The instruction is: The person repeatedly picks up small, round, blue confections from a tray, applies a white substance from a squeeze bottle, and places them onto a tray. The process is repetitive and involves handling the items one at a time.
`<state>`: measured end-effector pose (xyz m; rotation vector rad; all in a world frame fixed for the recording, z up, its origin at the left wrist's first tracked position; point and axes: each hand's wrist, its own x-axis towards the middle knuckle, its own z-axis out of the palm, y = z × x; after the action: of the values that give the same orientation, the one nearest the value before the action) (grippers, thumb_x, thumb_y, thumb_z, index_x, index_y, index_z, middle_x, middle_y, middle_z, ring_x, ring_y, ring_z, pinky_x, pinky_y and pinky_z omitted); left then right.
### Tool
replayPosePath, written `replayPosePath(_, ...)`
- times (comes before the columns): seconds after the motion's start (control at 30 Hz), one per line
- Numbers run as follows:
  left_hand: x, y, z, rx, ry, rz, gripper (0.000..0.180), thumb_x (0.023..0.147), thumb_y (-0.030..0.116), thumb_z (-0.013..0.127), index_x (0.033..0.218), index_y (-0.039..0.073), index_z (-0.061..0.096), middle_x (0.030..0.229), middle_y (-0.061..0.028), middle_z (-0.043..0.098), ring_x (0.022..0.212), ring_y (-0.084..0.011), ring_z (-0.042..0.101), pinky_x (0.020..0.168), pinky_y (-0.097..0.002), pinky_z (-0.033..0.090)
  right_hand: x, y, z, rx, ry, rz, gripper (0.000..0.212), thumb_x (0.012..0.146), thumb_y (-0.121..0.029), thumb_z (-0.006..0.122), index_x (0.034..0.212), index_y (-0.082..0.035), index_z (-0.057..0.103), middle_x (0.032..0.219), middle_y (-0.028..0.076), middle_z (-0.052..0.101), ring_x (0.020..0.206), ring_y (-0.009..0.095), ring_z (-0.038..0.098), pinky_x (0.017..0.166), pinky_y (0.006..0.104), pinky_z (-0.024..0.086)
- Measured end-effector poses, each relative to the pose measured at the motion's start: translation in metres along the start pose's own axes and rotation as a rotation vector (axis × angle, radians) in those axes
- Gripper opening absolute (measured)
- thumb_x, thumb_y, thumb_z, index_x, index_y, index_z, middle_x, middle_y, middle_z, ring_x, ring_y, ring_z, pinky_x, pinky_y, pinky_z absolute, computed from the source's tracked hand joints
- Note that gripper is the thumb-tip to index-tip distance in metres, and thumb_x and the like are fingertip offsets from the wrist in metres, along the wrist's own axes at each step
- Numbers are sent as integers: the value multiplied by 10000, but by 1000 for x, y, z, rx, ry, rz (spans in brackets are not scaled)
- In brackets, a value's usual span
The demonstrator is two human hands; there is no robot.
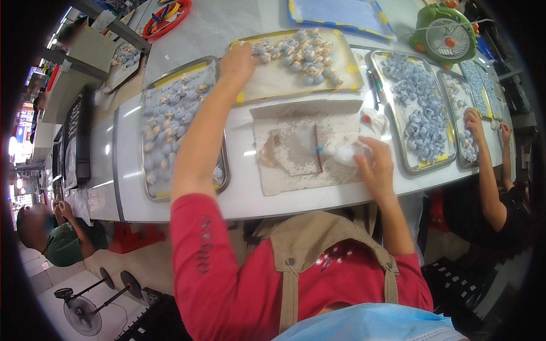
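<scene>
My left hand: fingers bent at left end of yellow-taped tray; tips hidden, cannot tell if pinched on piece. My right hand: thumb and fingers apart, at rim of one smooth round white dish, on stained cardboard. Rounded blue-and-cream pieces heaped in taped tray, too many to count. One steel tray left of cardboard.

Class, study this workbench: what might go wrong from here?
1. The left forearm passes over the metal tray and might brush its loose pieces.
2. The right hand is at the small white dish, which might tip.
3. The left hand is at the yellow-edged tray, where heaped pieces could scatter.
</scene>
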<state>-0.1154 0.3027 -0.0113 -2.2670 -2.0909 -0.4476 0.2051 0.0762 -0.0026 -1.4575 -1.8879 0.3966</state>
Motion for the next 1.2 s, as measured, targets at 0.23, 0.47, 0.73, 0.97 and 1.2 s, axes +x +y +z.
replayPosePath(0.23, -91, 33, -60, -1499, -200, -283, 321, 881, 93, 526, 1186, 34, 448, 1065, -140, 588, 892, -227, 625, 718, -279, 515, -9, 6, -8, 19, -149, -27, 387, 699, -221, 722, 1027, -61, 593, 942, 95, 592, 889, 269, 512, 837, 359, 345)
replayPosePath(0.47, -230, 114, -72, -2141, -712, -686, 328, 841, 34, 559, 1156, -3, 472, 1152, -188, 531, 899, -229, 590, 694, -234, 512, -21, 10, -12, 188, -82, 197, 360, 727, -200, 711, 1005, -27, 562, 885, 82, 603, 809, 217, 534, 760, 335, 411)
replayPosePath(0.73, -262, 156, -58, -2010, -796, -619, 307, 869, 55, 547, 1163, -1, 478, 1101, -145, 564, 891, -177, 565, 736, -252, 497, -47, -5, -34, 702, 105, 393, 286, 794, -150, 672, 996, -10, 526, 837, 31, 580, 755, 90, 526, 680, 233, 431)
replayPosePath(0.97, -271, 150, -49, -1895, -620, -489, 361, 856, 57, 590, 1189, -14, 472, 1079, -122, 583, 837, -123, 585, 705, -239, 495, -46, -24, -54, 310, 117, 14, 299, 657, -174, 767, 852, -32, 589, 745, 50, 533, 750, 190, 455, 663, 280, 391)
replayPosePath(1.2, -276, 144, -52, -1805, -600, -455, 345, 837, 1, 589, 1167, -28, 495, 1022, -108, 589, 829, -126, 594, 706, -231, 494, -40, -42, -58, 129, 101, -72, 318, 582, -221, 818, 758, -52, 614, 679, 37, 504, 733, 209, 425, 666, 288, 368)
